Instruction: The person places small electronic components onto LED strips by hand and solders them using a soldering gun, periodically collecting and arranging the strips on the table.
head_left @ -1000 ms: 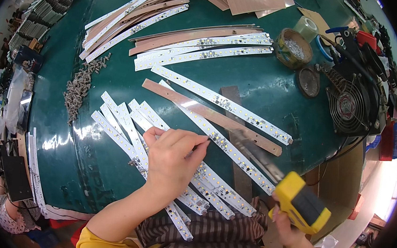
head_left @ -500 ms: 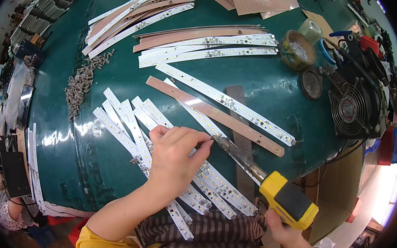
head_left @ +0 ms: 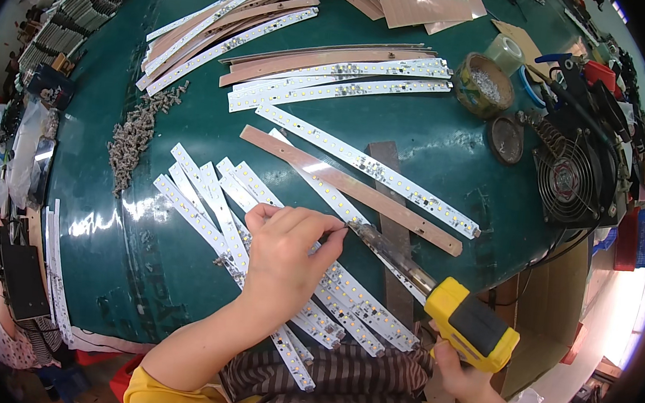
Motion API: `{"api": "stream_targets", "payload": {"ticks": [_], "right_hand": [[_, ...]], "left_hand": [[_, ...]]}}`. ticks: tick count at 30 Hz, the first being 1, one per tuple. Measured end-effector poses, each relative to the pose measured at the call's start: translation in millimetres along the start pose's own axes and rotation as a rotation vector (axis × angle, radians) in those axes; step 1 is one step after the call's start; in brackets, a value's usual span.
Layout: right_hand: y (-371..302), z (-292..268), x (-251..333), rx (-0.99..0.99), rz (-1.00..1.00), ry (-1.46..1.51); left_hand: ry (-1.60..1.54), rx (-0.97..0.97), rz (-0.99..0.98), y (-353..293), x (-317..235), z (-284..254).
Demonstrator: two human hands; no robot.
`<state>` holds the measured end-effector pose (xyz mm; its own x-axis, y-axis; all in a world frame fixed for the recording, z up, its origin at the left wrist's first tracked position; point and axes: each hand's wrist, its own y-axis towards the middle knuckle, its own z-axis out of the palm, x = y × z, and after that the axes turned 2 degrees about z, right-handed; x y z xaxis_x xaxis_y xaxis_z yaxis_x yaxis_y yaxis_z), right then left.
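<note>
My left hand (head_left: pixel 285 252) is closed in a pinch over the LED strips. Whatever lies between its fingertips is too small to make out. In my right hand (head_left: pixel 466 379) is a yellow and black soldering gun (head_left: pixel 473 326), gripped by its handle. Its metal barrel points up and left, and the dark tip meets my left fingertips, beside a white LED strip (head_left: pixel 322 189). That strip runs partly under a tan strip board (head_left: pixel 354 189). Beneath my left hand, several white LED strips (head_left: pixel 218 211) lie crossed in a loose pile.
Beyond lie another LED strip (head_left: pixel 371 169) and stacks of strips (head_left: pixel 341 73). A heap of small grey parts (head_left: pixel 136 135) sits at left. On the right stand a round bowl (head_left: pixel 482 83), a shallow dish (head_left: pixel 506 137) and a black fan (head_left: pixel 566 177). A dark bar (head_left: pixel 392 238) crosses the green table.
My hands and the soldering gun keep nearly the same pose. The view has shifted very slightly. A person at the far lower left has moved an arm.
</note>
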<state>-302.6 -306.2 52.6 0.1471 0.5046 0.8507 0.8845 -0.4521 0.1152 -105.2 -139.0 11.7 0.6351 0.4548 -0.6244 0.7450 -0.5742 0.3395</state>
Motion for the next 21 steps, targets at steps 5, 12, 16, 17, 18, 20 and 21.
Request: {"api": "stream_targets", "payload": {"ticks": [5,12,16,17,18,20,21], "right_hand": [[-18.0,-15.6,-13.9,0.214,0.045,0.073],[-16.9,-12.5,-16.7,0.202,0.011,0.052],[-21.9,-12.0,-16.3,0.143,0.036,-0.086],[-10.9,-4.3,-11.3,0.024,0.001,-0.133],[0.2,3.7,-6.2,-0.094,-0.035,-0.177],[5.4,7.1,-8.6,-0.166,-0.113,-0.226],[5.7,7.6,-9.5,-0.158,-0.123,-0.215]], "left_hand": [[-0.006,-0.003,0.000,-0.1,-0.6,-1.3],[-0.014,0.002,-0.002,1.0,-0.6,-0.1],[-0.045,0.015,0.007,-1.1,-1.1,-1.4],[-0.038,0.012,0.002,-1.5,-0.2,-0.8],[-0.036,0.015,-0.002,-1.8,0.5,-0.1],[-0.025,0.007,-0.009,-2.0,1.3,-1.4],[-0.020,0.008,-0.012,-2.8,1.2,-1.2]]}}
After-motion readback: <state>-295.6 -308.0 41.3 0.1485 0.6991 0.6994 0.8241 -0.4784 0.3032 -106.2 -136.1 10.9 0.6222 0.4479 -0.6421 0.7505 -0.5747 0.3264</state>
